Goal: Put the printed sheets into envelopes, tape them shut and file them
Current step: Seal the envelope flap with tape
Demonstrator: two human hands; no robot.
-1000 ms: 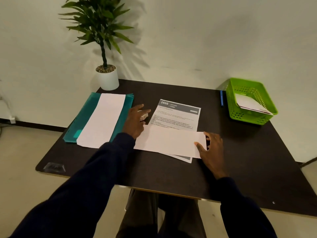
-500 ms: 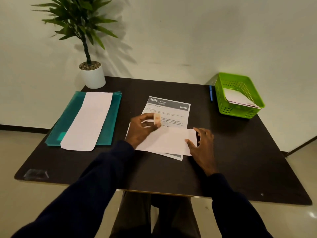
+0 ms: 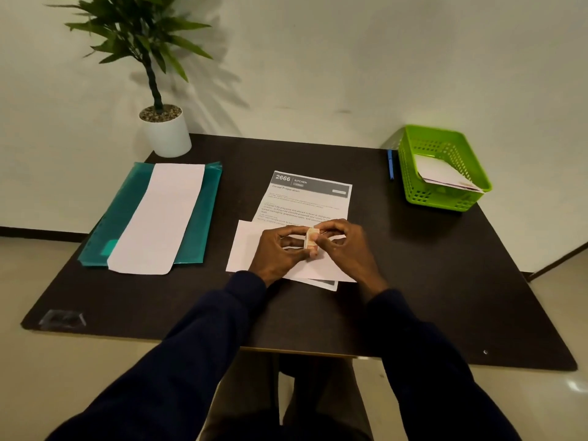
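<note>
Hands meet over the white envelope [image 3: 254, 249] at the near middle of the dark surface [image 3: 413, 265]: the left hand [image 3: 280, 249] and right hand [image 3: 345, 246] both have a narrow grip on a small tape roll [image 3: 311, 238]. Tape looks light and sticky, best pinched at its free end. Beyond lies the printed sheet [image 3: 305, 198], thin and floppy; farther right, the green basket [image 3: 445, 198].

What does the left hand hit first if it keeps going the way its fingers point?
The small tape roll, already at its fingertips, with the right hand just behind it. The left hand points rightward across the envelope; depth is unclear.
</note>
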